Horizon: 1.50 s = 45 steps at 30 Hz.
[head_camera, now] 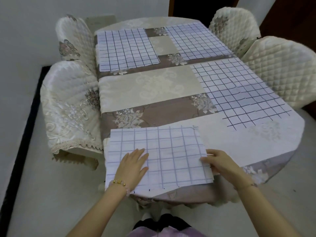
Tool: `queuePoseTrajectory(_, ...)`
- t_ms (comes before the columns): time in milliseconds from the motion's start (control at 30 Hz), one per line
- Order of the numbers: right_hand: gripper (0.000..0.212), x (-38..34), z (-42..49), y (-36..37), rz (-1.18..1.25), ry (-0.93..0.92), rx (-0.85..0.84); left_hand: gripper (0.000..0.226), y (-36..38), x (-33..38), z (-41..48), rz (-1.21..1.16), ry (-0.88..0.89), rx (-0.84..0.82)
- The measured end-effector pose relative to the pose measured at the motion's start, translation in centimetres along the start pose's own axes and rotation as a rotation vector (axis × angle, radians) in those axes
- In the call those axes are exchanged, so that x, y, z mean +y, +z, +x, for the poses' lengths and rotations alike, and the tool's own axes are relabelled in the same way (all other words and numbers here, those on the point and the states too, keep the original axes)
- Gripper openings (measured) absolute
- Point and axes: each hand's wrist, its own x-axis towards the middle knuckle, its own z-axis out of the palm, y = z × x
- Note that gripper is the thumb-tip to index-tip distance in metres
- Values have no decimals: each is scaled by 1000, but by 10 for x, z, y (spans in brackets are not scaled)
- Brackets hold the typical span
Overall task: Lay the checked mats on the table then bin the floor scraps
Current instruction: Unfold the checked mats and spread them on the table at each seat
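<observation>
A white checked mat [171, 151] lies at the near edge of the table [150, 89], its pale side up. My left hand [132, 165] rests flat on the mat's left part, fingers straight. My right hand [218, 160] pinches the mat's right edge. Three more checked mats lie spread out: one at the far left [127, 48], one at the far right [196, 41], one along the right side [239, 93]. No floor scraps or bin show in this view.
The table wears a beige and brown floral cloth. Quilted chairs stand at the left [68, 106], far left [73, 38], far right [234, 24] and right [282, 69]. Pale floor surrounds the table, with a dark skirting strip [22, 134] at the left.
</observation>
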Motion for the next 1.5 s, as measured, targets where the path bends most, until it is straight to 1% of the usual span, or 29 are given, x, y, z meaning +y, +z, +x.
queuePoseTrajectory(67, 17, 10, -13, 4, 11, 2, 11, 59, -6, 8, 1, -96, -13, 2)
queuePoseTrajectory(133, 12, 11, -25, 12, 93, -35, 23, 81, -18, 24, 1, -276, 24, 62)
queuePoseTrajectory(167, 11, 9, -29, 17, 118, -65, 27, 90, -27, 35, 1, -382, 31, 63)
queuePoseTrajectory(200, 10, 7, -32, 22, 130, -92, 35, 93, -35, 47, 0, -452, 40, 61)
queuePoseTrajectory(267, 13, 2, -36, 31, 169, -133, 55, 83, -49, 74, -3, -525, 85, 79)
queuePoseTrajectory(333, 18, -6, -41, 41, 181, -190, 64, 73, -59, 95, -7, -638, 80, 54)
queuePoseTrajectory(400, 40, -9, -43, 48, 187, -234, 63, 59, -60, 109, -8, -780, 42, 45)
queuePoseTrajectory(433, 42, -11, -44, 51, 198, -245, 62, 46, -60, 112, -8, -839, 26, 71)
queuePoseTrajectory(500, 23, -14, -47, 51, 173, -269, 55, 20, -61, 111, -8, -956, -13, 153)
queuePoseTrajectory(533, 18, -15, -48, 48, 147, -274, 51, 13, -62, 106, -8, -1033, -49, 180)
queuePoseTrajectory(633, 12, -15, -48, 28, 107, -266, -1, 22, -77, 76, -6, -1187, -190, 235)
queuePoseTrajectory(700, 14, -16, -44, 10, 42, -255, -26, 20, -89, 45, -3, -1194, -268, 290)
queuePoseTrajectory(767, 21, -19, -35, -11, -36, -239, -51, 24, -99, 14, 0, -1174, -315, 344)
queuePoseTrajectory(833, 32, -24, -26, -28, -114, -194, -96, 17, -110, -11, 3, -1162, -359, 381)
queuePoseTrajectory(867, 32, -28, -22, -35, -160, -171, -105, 15, -115, -22, 6, -1161, -380, 405)
queuePoseTrajectory(933, 19, -35, -10, -46, -221, -157, -110, 16, -123, -43, 17, -1147, -416, 449)
queuePoseTrajectory(967, 16, -38, -1, -51, -232, -160, -107, 13, -125, -52, 22, -1122, -435, 451)
queuePoseTrajectory(1000, 16, -43, 6, -54, -238, -158, -103, 13, -128, -59, 27, -1095, -447, 444)
queuePoseTrajectory(1067, 19, -50, 22, -59, -226, -160, -96, 24, -131, -72, 38, -1049, -470, 415)
queuePoseTrajectory(1167, 16, -61, 50, -62, -197, -190, -16, 33, -133, -86, 52, -968, -482, 333)
queuePoseTrajectory(1300, 7, -74, 87, -58, -209, -270, 131, 22, -124, -95, 74, -883, -513, 229)
queuePoseTrajectory(1367, 8, -73, 105, -57, -206, -274, 203, 19, -114, -97, 83, -885, -564, 201)
queuePoseTrajectory(1467, 17, -66, 116, -55, -173, -241, 263, 30, -99, -99, 82, -874, -641, 175)
queuePoseTrajectory(1500, 22, -61, 115, -55, -162, -214, 270, 33, -96, -98, 76, -903, -678, 164)
